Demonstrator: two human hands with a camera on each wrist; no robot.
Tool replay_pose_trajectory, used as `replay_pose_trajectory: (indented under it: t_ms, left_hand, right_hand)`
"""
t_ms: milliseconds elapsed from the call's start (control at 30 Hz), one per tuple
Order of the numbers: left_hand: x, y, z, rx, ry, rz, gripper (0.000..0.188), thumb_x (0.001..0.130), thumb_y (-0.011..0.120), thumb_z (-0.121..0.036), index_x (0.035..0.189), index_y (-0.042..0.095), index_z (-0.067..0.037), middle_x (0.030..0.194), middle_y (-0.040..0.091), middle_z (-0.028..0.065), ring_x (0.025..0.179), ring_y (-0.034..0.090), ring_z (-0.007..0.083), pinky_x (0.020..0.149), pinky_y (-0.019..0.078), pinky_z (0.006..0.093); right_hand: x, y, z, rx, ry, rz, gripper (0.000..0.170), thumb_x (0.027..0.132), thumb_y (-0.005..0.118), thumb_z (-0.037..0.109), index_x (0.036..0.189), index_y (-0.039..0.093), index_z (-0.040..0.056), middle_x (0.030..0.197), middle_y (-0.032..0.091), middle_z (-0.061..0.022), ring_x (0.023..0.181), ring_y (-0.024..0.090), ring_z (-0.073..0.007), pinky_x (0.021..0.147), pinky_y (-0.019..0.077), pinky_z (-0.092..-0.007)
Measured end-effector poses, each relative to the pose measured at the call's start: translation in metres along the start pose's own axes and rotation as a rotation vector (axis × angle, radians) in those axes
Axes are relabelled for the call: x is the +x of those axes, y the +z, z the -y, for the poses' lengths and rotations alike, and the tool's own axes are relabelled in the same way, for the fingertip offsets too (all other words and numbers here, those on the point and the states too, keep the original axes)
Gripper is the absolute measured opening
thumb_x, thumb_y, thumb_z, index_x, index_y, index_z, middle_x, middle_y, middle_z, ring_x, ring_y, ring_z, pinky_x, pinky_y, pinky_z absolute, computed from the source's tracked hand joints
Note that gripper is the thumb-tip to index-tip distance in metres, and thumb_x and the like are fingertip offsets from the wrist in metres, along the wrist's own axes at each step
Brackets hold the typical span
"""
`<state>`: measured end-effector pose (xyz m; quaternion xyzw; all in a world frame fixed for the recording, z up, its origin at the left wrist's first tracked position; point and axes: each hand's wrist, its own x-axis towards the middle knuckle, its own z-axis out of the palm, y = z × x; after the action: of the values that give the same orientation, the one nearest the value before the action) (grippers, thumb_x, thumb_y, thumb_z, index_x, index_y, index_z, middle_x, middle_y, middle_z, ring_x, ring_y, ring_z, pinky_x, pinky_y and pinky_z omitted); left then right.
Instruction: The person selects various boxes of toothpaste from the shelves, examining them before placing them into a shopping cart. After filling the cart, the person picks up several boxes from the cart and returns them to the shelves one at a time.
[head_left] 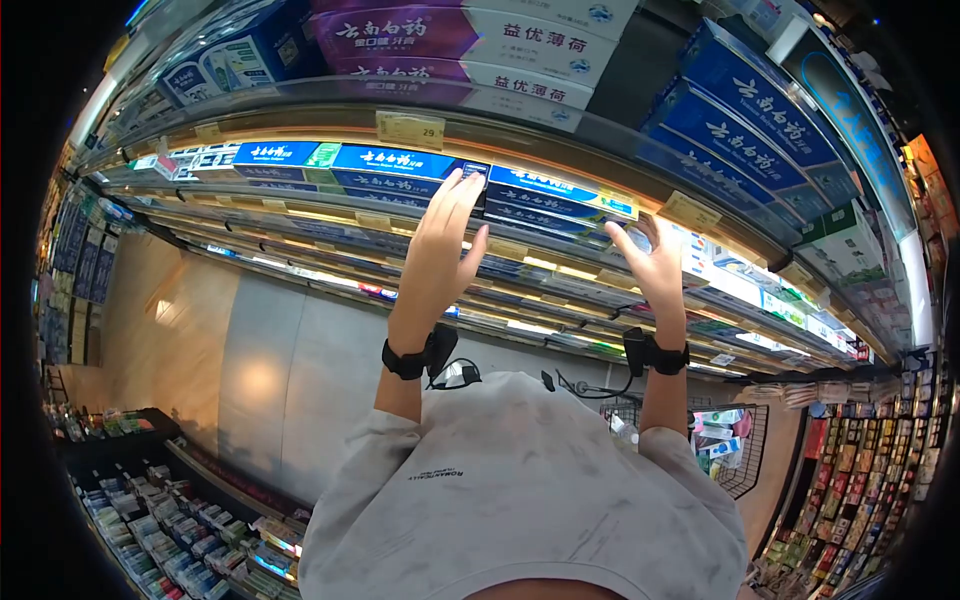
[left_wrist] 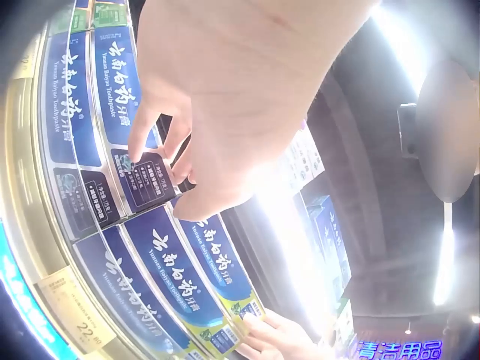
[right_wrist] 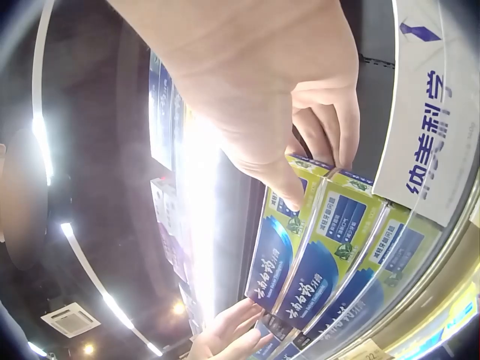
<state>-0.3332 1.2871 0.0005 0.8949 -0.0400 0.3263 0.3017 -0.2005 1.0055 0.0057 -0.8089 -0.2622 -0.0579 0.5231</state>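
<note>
Blue toothpaste boxes lie stacked end to end along a lit shelf. My left hand reaches to the dark end of one, its fingers nearly straight in the head view. In the left wrist view, a fingertip rests on that dark end panel, and the thumb lies by the neighbouring blue box. My right hand is at the far end of the neighbouring stack. In the right wrist view, its thumb lies on the green-and-blue toothpaste box, while the other fingers bend around the end.
A price rail runs along the shelf front. Larger purple-and-white boxes and big blue boxes stand above. A white printed card stands beside the right-hand stack. Behind my right arm is a wire basket with goods.
</note>
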Motion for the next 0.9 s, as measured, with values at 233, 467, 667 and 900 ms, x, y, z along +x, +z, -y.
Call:
replay_pose_trajectory:
  t_ms: [233,467,667,900]
  left_hand:
    - [-0.002,0.001,0.000,-0.001,-0.019,0.015,0.058,0.093,0.070,-0.003,0.149,0.054,-0.003,0.157,0.050,0.0185,0.151,0.041,0.0386,0.123,0.0377,0.0463]
    - [-0.007,0.002,0.003,-0.028,0.002,-0.056,0.048,0.094,0.065,0.000,0.142,0.059,-0.003,0.154,0.052,0.0188,0.151,0.041,0.0394,0.121,0.0394,0.0497]
    - [-0.010,0.002,0.009,-0.028,0.004,-0.062,0.048,0.095,0.064,0.002,0.142,0.058,-0.003,0.154,0.053,0.0164,0.151,0.041,0.0385,0.122,0.0379,0.0494]
    - [-0.012,0.001,0.013,-0.003,0.006,-0.009,0.047,0.095,0.064,0.000,0.142,0.062,-0.004,0.155,0.054,0.0146,0.152,0.040,0.0379,0.122,0.0374,0.0496]
  right_hand:
    - [-0.012,-0.002,0.003,-0.060,0.055,0.009,0.059,0.090,0.085,0.020,0.137,0.059,-0.0045,0.130,0.070,-0.0195,0.123,0.067,-0.0300,0.107,0.0512,-0.0391]
    - [-0.017,-0.003,-0.002,-0.074,0.059,0.007,0.054,0.092,0.081,0.015,0.136,0.059,-0.0060,0.126,0.071,-0.0196,0.121,0.069,-0.0277,0.104,0.0531,-0.0383]
    - [-0.018,-0.001,0.002,-0.035,0.061,-0.010,0.049,0.095,0.079,0.011,0.136,0.060,-0.0059,0.125,0.072,-0.0184,0.118,0.070,-0.0261,0.102,0.0546,-0.0369]
    - [-0.014,0.000,-0.007,0.140,0.106,0.005,0.047,0.097,0.077,0.011,0.137,0.059,-0.0059,0.125,0.070,-0.0173,0.116,0.070,-0.0241,0.101,0.0557,-0.0354]
